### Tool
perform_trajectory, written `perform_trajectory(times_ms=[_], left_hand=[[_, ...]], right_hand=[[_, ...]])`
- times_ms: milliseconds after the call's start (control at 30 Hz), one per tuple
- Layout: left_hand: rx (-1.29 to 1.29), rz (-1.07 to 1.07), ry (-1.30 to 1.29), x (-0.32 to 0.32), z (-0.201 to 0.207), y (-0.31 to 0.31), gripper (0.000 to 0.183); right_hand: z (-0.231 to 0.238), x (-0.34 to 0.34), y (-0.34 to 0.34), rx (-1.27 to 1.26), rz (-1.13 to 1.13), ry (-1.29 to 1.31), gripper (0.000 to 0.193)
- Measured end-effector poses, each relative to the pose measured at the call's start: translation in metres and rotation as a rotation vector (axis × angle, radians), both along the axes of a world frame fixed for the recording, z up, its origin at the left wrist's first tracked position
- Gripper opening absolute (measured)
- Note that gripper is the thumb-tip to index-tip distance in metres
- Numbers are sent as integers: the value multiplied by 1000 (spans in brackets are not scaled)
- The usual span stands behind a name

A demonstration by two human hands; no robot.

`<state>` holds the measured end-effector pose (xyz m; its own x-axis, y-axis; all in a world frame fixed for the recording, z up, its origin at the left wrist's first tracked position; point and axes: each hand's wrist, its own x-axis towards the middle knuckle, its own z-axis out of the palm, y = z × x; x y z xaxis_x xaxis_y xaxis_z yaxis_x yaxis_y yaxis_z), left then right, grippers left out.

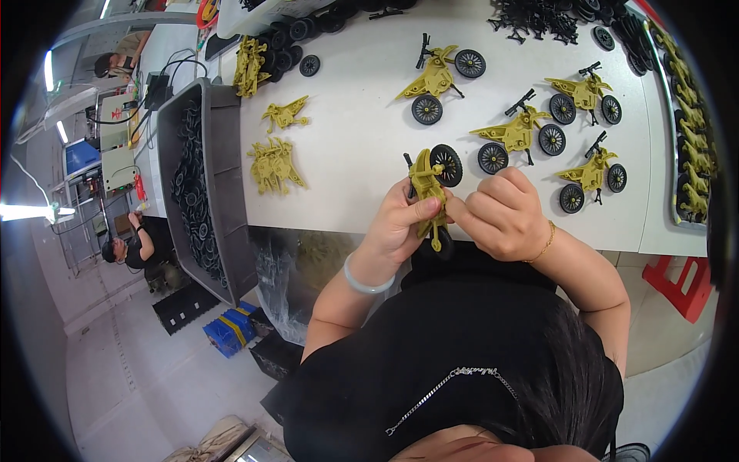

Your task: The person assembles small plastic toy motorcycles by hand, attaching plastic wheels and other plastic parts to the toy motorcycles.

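Note:
My left hand (pixel 398 225) is wrapped round a yellow toy motorcycle (pixel 423 171) with black wheels and a black handlebar, held tilted over the table's near edge. My right hand (pixel 504 215) is closed in a pinch against the side of its yellow body. Whatever lies between those right fingertips is hidden. Just beyond my hands stand several like toys: one motorcycle (pixel 436 77) at the back, another motorcycle (pixel 522 132) near my right knuckles, and two more, a motorcycle (pixel 583 94) and a motorcycle (pixel 594 174), farther right. Each has black wheels, a handlebar and a kickstand.
Loose yellow body pieces (pixel 275 166) lie at the table's left, beside a grey bin (pixel 225 154) of black rings. Black wheels (pixel 309 65) and small black parts (pixel 531 19) are heaped at the back. A tray (pixel 679 208) of toys borders the right. Another person (pixel 142 250) sits far left.

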<state>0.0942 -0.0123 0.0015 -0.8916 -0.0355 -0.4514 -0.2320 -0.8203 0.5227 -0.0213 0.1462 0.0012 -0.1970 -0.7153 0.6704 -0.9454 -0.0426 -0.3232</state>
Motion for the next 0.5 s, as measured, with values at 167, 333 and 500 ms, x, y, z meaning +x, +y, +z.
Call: perform_trajectory(times_ms=[167, 333, 500], left_hand=[[-687, -198, -84, -10, 14, -3, 31], [-1547, -371, -82, -23, 31, 12, 47], [-1200, -208, 25, -15, 43, -7, 38]], right_hand=[[15, -3, 7, -80, -93, -91, 34], [15, -19, 0, 281, -22, -859, 34], [12, -24, 14, 55, -27, -985, 27]])
